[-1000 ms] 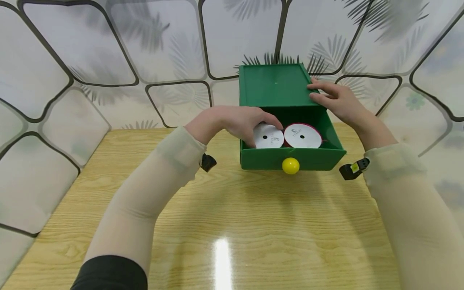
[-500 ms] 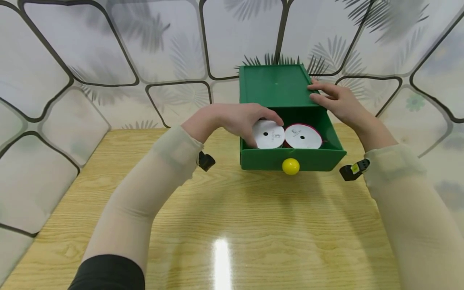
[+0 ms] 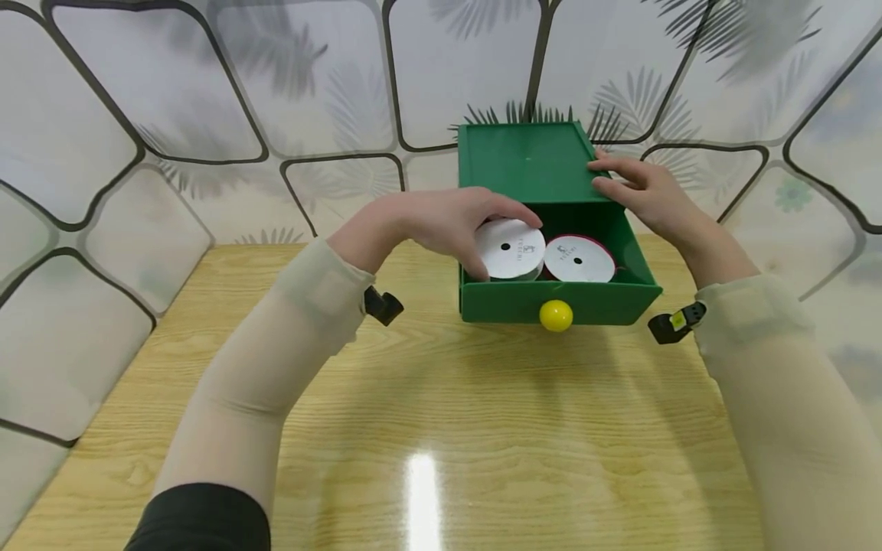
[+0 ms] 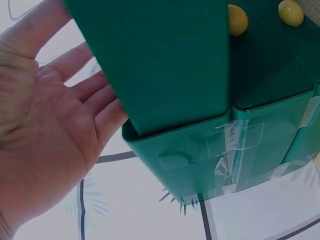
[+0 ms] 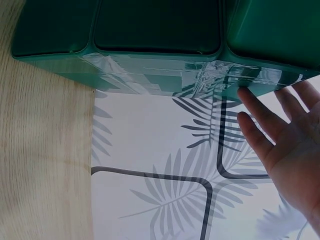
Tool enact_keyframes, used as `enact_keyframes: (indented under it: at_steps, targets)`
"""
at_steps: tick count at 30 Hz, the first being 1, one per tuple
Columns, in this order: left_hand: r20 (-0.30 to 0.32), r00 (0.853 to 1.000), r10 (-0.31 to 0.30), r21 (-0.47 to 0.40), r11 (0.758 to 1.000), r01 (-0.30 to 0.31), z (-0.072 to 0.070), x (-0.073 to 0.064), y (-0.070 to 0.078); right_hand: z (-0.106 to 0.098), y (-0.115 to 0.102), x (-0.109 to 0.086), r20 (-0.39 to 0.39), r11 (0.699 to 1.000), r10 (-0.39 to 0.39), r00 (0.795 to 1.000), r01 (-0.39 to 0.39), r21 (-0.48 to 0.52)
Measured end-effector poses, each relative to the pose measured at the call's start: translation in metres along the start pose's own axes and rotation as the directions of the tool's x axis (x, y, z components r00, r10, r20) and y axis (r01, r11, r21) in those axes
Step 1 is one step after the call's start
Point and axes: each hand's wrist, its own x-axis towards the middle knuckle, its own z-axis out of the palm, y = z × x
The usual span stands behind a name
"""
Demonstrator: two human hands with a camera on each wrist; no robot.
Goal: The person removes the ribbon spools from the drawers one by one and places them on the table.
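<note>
An open green drawer (image 3: 510, 304) with a yellow knob juts out of a green cabinet (image 3: 527, 164) in the head view. My left hand (image 3: 444, 223) grips a white-faced ribbon spool (image 3: 513, 259) at the drawer's left end, thumb and fingers round its edge. Beside it, a second ribbon spool (image 3: 580, 264) with a red edge lies in the drawer. In the left wrist view the drawer wall hides the spools and my left fingertips. My right hand (image 3: 651, 191) rests its fingertips against the cabinet's upper right side, as the right wrist view also shows.
Lower drawers with yellow knobs (image 4: 291, 12) are stacked below the open one. Clear tape (image 5: 150, 70) runs along the cabinet's side. The cabinet stands on a wood-grain table (image 3: 482, 428), close to a patterned wall covering (image 3: 331, 92).
My left hand has risen slightly and shifted left, and the left ribbon spool has come up with it. The other spool and my right hand stay in place.
</note>
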Motion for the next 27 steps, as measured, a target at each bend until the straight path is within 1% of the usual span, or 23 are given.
enact_keyframes:
  at_steps: [3, 6, 8, 12, 14, 16, 19, 21, 23, 27]
  targets:
    - [-0.042, 0.999, 0.018, -0.014, 1.0, -0.018, 0.0, -0.004, 0.0, 0.0, 0.001, 0.0, 0.002, 1.0, -0.003, 1.0, 0.003, -0.001]
    - [-0.099, 0.994, 0.045, -0.027, 0.998, -0.048, 0.0, -0.008, -0.002, 0.0, 0.002, 0.0, 0.0, 1.0, -0.011, 1.0, 0.011, 0.006]
    - [-0.141, 0.989, 0.051, -0.055, 0.997, -0.06, 0.0, -0.011, -0.005, 0.0, 0.003, 0.0, -0.001, 1.0, -0.019, 1.0, 0.019, 0.012]
    - [-0.23, 0.973, 0.037, -0.126, 0.99, -0.067, 0.0, -0.018, -0.008, 0.001, 0.004, -0.001, -0.005, 0.999, -0.028, 1.0, 0.028, 0.016]
    - [-0.274, 0.961, 0.034, -0.167, 0.983, -0.082, 0.0, -0.022, -0.01, 0.001, 0.004, -0.001, -0.007, 0.999, -0.033, 0.999, 0.033, 0.017]
    - [-0.312, 0.949, 0.046, -0.198, 0.974, -0.112, 0.001, -0.025, -0.011, 0.002, 0.004, -0.001, -0.009, 0.999, -0.036, 0.999, 0.036, 0.018]
    - [-0.359, 0.931, 0.066, -0.231, 0.96, -0.157, 0.003, -0.028, -0.014, 0.002, 0.004, -0.001, -0.011, 0.999, -0.037, 0.999, 0.037, 0.02]
    - [-0.388, 0.919, 0.065, -0.248, 0.953, -0.172, 0.005, -0.03, -0.015, 0.002, 0.004, -0.001, -0.012, 0.999, -0.037, 0.999, 0.037, 0.017]
    - [-0.422, 0.904, 0.063, -0.258, 0.948, -0.187, 0.007, -0.031, -0.016, 0.002, 0.004, -0.002, -0.013, 0.999, -0.036, 0.999, 0.036, 0.016]
    - [-0.493, 0.868, 0.055, -0.273, 0.938, -0.215, 0.007, -0.037, -0.017, 0.002, 0.004, -0.002, -0.014, 0.999, -0.04, 0.999, 0.04, 0.018]
